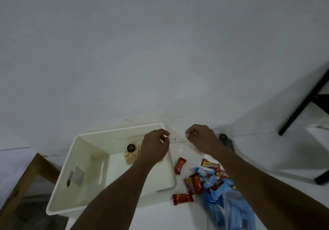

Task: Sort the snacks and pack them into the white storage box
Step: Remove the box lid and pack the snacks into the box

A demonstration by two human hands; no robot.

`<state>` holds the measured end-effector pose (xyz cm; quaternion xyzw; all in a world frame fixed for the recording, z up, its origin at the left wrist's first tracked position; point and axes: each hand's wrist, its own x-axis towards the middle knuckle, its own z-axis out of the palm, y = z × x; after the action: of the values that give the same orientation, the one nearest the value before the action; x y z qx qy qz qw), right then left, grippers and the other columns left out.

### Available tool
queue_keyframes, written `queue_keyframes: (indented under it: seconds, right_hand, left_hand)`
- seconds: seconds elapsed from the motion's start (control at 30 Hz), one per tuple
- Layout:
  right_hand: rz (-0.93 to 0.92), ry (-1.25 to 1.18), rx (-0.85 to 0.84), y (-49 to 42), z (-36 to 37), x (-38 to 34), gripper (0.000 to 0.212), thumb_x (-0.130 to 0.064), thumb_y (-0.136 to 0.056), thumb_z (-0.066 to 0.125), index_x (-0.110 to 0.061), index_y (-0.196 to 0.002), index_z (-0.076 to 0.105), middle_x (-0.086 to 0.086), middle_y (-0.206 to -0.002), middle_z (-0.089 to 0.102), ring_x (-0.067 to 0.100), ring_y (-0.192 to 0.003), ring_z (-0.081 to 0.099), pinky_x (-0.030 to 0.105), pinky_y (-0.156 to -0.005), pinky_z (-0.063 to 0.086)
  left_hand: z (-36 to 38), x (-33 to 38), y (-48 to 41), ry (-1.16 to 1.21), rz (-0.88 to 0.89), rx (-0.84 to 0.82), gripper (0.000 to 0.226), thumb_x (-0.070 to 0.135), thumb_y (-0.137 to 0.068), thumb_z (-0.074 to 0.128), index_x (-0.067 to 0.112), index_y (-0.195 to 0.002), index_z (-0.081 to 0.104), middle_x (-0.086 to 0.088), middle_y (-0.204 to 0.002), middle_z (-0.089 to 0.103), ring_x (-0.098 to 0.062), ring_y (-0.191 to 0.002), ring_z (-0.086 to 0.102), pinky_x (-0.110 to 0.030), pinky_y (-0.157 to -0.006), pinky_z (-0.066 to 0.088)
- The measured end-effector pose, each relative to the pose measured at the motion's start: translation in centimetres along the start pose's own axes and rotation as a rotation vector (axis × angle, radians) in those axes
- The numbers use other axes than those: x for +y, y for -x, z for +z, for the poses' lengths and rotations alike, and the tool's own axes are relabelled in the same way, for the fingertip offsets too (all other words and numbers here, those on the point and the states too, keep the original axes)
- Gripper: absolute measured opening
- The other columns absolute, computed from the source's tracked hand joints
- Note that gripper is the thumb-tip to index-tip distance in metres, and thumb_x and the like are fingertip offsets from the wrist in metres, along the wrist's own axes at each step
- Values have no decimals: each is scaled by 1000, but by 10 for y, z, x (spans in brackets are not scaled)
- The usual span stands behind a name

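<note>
The white storage box (58, 190) sits on the white table, left of centre. Inside it, at the far end, lies a clear packet of pale nuts with a round black label (131, 154). My left hand (156, 146) hovers over the box's far right corner, its fingertips pinching a thin clear wrapper (176, 135) that is only faintly visible. My right hand (201, 139) is curled a little to the right and seems to grip the wrapper's other end. Red snack bars (179, 165) and small blue packets (211, 180) lie in a heap right of the box.
A blue plastic bag (231, 210) lies under my right forearm. A dark packet with a black label (226, 140) stands behind my right wrist by the wall. A wooden frame (23, 181) is at the left, black legs (306, 101) at the right.
</note>
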<state>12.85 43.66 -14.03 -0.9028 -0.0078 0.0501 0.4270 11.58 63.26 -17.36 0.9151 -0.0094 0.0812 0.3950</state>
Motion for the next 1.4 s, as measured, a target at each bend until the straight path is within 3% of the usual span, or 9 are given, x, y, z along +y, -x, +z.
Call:
queue_keyframes:
  seconds: [0.1, 0.23, 0.43, 0.57, 0.67, 0.73, 0.87, 1.0, 1.4]
  right_hand:
    - [140, -46, 54, 1, -44, 57, 5, -10, -85, 66, -13, -86, 70, -6, -79, 66, 15, -78, 64, 23, -69, 53]
    - [249, -75, 61, -6, -83, 134, 7, -12, -82, 69, -17, -86, 71, 4, -95, 72, 24, -97, 65, 36, -87, 49]
    - [237, -180, -31, -48, -97, 220, 22, -4, -78, 77, -11, -98, 72, 1, -101, 70, 16, -97, 63, 7, -72, 42]
    - [320, -359, -138, -95, -83, 263, 32, 1, -76, 78, -16, -103, 73, 4, -108, 69, 18, -100, 65, 28, -84, 55]
    - [314, -375, -150, -122, -63, 282, 37, 3, -72, 80, -16, -102, 75, 6, -111, 70, 23, -102, 66, 38, -90, 57]
    - [277, -334, -147, -133, -54, 289, 35, 4, -71, 79, -17, -99, 77, 1, -107, 71, 19, -101, 66, 37, -91, 57]
    - [282, -327, -84, -135, -46, 288, 29, 10, -75, 71, -13, -91, 76, -1, -95, 74, 16, -94, 67, 27, -80, 53]
    - [279, -324, -62, -113, -52, 271, 34, 15, -73, 71, -17, -82, 74, 2, -95, 75, 18, -98, 69, 32, -92, 55]
    - [21, -269, -76, -40, -70, 88, 22, 9, -75, 74, -2, -94, 75, 12, -103, 73, 20, -96, 67, 29, -86, 55]
  left_hand:
    - [44, 37, 1, 19, 60, -80, 15, 27, -85, 67, 30, -98, 72, 9, -85, 66, -4, -71, 59, -22, -74, 50]
    - [104, 53, -6, 30, 57, -257, 28, 28, -84, 72, 29, -113, 69, 5, -102, 53, -13, -99, 57, -25, -91, 44]
    - [192, 32, -41, -11, -79, -309, 46, 43, -75, 75, 22, -115, 72, -9, -109, 64, -29, -107, 57, -31, -100, 43]
    - [237, 17, -69, 56, -214, -408, 45, 26, -81, 77, 20, -124, 67, 0, -126, 59, -19, -126, 48, -16, -105, 27]
    - [268, -5, -80, 100, -261, -341, 35, 35, -76, 77, 39, -110, 71, 3, -117, 65, -15, -114, 61, -24, -100, 48]
    - [277, -13, -81, 156, -291, -256, 36, 29, -76, 80, 30, -111, 72, 3, -115, 64, -2, -101, 61, -8, -86, 48]
    - [282, -20, -81, 347, -354, -171, 45, -3, -66, 86, 24, -101, 78, -5, -105, 75, -15, -92, 73, -36, -84, 61]
    - [268, -15, -71, 490, -508, -193, 45, 15, -49, 95, 27, -90, 81, -9, -108, 75, -22, -99, 72, -46, -92, 57]
    - [79, 40, -37, 359, -230, -142, 39, 3, -65, 86, 39, -72, 77, 7, -91, 78, -14, -90, 73, -31, -88, 58]
